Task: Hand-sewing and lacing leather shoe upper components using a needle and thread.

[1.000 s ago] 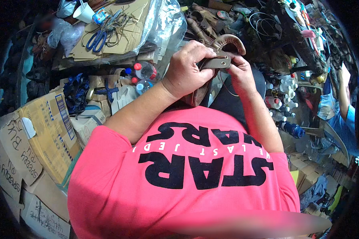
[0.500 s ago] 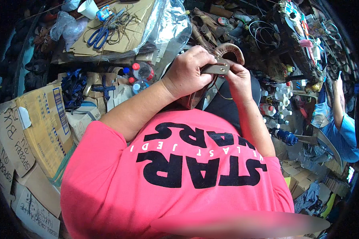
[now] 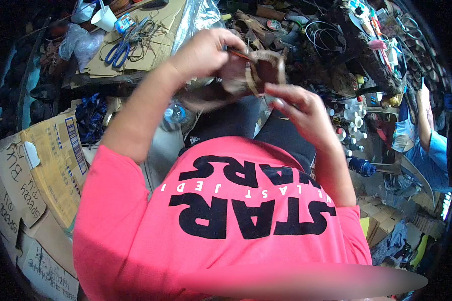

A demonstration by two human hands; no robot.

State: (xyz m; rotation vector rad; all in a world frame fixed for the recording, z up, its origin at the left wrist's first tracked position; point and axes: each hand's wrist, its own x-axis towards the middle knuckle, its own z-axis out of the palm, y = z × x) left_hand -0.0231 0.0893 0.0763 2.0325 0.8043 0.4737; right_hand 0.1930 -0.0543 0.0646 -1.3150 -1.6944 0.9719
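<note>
A brown leather shoe point(image 3: 236, 75), smeared by motion, is tilted above my lap. My left hand point(image 3: 206, 52) is closed on the upper edge of its leather, the thumb and fingers pinching it. To the right of the shoe's opening, my right hand point(image 3: 301, 103) is closed with its fingertips together, close to the shoe's edge. A thin thread or lace seems to loop below those fingertips, but blur hides what they hold.
Cardboard sheets point(image 3: 160, 20) at the far left carry blue-handled scissors point(image 3: 117, 53) and a white cup point(image 3: 104, 20). Cardboard boxes point(image 3: 50, 165) stand on the left. Several bottles point(image 3: 349, 120) are at the right, near another person's arm point(image 3: 425, 115). A cluttered bench point(image 3: 366, 60) lies beyond.
The shoe has swung up and left and turned, with my left hand moving the same way. My right hand has come off the eyelet flap and shifted slightly down.
</note>
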